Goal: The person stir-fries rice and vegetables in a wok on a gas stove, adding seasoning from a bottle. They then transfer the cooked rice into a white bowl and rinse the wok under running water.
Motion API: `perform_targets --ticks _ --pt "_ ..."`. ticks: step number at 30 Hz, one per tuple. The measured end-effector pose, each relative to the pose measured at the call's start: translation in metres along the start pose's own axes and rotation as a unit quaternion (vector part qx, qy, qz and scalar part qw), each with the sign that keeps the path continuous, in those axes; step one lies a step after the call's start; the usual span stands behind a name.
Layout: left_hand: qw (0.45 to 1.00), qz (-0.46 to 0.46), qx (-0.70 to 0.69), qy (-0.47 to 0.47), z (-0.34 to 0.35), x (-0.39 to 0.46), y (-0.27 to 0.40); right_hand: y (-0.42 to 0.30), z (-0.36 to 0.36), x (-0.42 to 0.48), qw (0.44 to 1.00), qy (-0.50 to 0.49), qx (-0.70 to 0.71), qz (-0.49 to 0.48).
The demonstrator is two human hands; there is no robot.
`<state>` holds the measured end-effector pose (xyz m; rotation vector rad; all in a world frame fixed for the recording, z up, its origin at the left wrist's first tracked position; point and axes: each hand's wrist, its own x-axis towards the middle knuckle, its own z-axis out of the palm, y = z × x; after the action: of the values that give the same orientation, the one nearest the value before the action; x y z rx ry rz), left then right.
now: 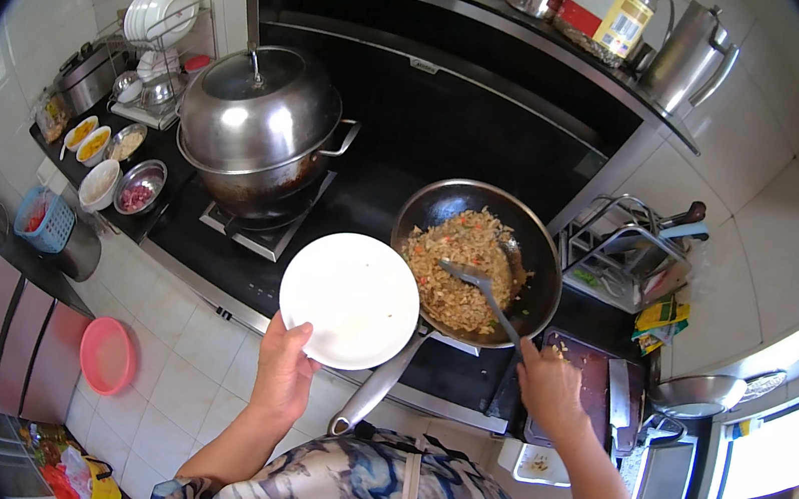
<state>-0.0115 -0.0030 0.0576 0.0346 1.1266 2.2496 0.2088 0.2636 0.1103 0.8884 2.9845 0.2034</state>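
My left hand (285, 367) grips the lower left rim of a white plate (349, 302), thumb on its upper face; a few small specks lie on it. The plate is beside the left rim of a dark wok (548, 269) on the stove. Fried rice (450, 294) with bits of orange and green fills much of the wok. My right hand (552, 387) is closed around the handle of a grey spatula (490, 295), whose blade rests in the rice. The wok's metal handle (382, 383) points towards me, between my arms.
A large lidded steel pot (258, 117) stands on the left burner. Small bowls of ingredients, among them a steel bowl (140, 187), sit further left. On the right, a cleaver (619, 396) lies on a cutting board (587, 403) near a knife rack (634, 250). A shelf (462, 4) spans the back.
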Motion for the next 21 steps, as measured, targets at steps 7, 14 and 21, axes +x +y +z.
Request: perform_targets --ticks 7,14,21 --pt "0.998 -0.005 0.042 -0.038 0.006 0.018 0.001 -0.009 -0.009 -0.026 0.981 0.102 0.144 0.075" --pt "0.997 -0.041 0.045 -0.054 0.009 0.014 -0.016 -0.019 -0.021 -0.066 0.938 0.154 0.311 0.011" --pt "0.995 -0.023 0.068 -0.069 0.055 -0.028 -0.027 0.029 0.003 -0.106 0.919 0.178 0.348 -0.039"
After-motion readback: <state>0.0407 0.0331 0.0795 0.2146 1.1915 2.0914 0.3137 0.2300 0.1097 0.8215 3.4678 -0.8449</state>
